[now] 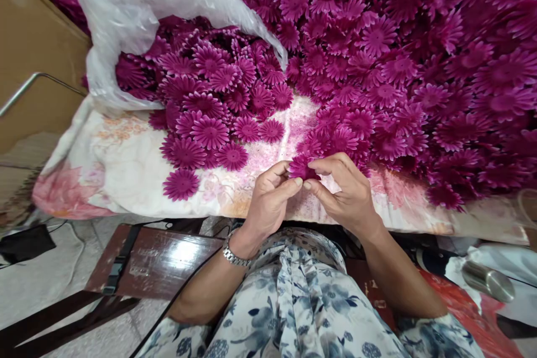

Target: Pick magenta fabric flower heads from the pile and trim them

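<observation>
Between my two hands, just above the front of the cloth-covered table, is a magenta artificial flower head (302, 168). My left hand (272, 196) pinches its left side between thumb and fingers. On the other side, the thumb and forefinger of my right hand (346, 190) are bent around its right edge. The fingers hide part of the petals. Loose flower heads (210, 132) of the same kind lie to the left, spilling from a translucent plastic bag (121, 17). A large heap of flower heads (386, 89) rises on the right.
A floral cloth (126, 173) covers the table, whose front edge runs close to my lap. Below left stands a brown wooden bench (168, 260) with a black strap. A cardboard box (37, 22) stands at the far left. A metal cylinder (489, 281) lies at the lower right.
</observation>
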Available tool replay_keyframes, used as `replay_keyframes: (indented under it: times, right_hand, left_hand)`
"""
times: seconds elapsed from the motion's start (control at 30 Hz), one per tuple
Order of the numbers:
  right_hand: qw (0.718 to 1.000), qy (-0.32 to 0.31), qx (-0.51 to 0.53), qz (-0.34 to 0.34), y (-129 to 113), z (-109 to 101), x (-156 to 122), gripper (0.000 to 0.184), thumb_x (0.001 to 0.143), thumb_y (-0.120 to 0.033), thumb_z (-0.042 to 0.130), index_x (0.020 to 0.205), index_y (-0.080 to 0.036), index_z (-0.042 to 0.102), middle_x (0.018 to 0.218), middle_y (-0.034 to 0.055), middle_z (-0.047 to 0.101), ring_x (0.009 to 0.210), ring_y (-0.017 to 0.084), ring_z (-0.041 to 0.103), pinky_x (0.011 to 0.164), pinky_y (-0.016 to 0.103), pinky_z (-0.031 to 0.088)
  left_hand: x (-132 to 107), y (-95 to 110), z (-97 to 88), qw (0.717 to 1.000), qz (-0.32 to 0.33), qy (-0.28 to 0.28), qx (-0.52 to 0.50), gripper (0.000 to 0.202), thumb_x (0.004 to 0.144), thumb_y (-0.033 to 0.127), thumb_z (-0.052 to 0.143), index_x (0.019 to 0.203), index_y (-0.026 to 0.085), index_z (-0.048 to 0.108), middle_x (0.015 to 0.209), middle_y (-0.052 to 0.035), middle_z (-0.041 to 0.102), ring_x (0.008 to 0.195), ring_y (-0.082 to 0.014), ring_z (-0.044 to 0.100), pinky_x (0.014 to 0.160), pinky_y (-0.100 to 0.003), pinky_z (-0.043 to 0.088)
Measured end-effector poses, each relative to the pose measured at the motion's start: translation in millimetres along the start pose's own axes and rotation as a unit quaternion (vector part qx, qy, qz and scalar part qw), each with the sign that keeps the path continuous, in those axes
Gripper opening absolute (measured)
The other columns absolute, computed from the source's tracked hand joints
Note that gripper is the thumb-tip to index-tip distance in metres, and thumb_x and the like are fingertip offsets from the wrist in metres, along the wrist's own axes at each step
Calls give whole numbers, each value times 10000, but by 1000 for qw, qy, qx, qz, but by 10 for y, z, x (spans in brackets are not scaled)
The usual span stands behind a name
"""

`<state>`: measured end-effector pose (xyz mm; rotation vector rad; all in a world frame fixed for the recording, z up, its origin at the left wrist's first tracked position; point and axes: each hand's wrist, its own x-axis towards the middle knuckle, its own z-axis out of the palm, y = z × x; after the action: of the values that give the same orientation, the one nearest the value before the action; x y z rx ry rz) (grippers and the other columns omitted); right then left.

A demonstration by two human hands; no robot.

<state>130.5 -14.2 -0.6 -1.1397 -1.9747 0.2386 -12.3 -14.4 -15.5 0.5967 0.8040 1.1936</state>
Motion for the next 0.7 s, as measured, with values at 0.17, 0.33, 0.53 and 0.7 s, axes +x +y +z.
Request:
replay_keyframes:
  times: [0.17,0.33,0.53,0.7]
  right_hand:
    - [1000,-3,-25,-9,0,-20,-44,104,827,-218,594,925,-195,621,816,57,590,827,177,579,719,337,523]
    - [998,-18,-19,-65,26,-14,-101,129,817,-126,577,922,-188,618,844,63,602,806,155,580,679,304,534]
    - [999,-16,-11,-45,22,-27,-156,173,813,-168,607,981,-205,630,904,69,631,845,160,614,721,321,554]
    - [1000,18,-15,7,-3,8,-162,138,796,-246,648,922,-190,651,824,61,633,813,170,617,712,335,548]
  left_hand:
    - [-12,-18,4,999,-32,-3,-20,127,660,250,731,676,147,658,635,13,564,622,-88,481,637,-206,408]
    - [19,-26,6,989,-96,53,-102,172,613,253,749,583,149,616,596,13,548,586,-92,492,583,-210,422]
    - [8,-28,31,994,-70,54,-58,211,563,219,784,520,140,594,535,30,482,521,-62,402,526,-191,364]
    - [-53,-68,53,999,-21,37,14,258,645,333,757,547,139,617,543,26,464,563,-77,389,566,-209,349]
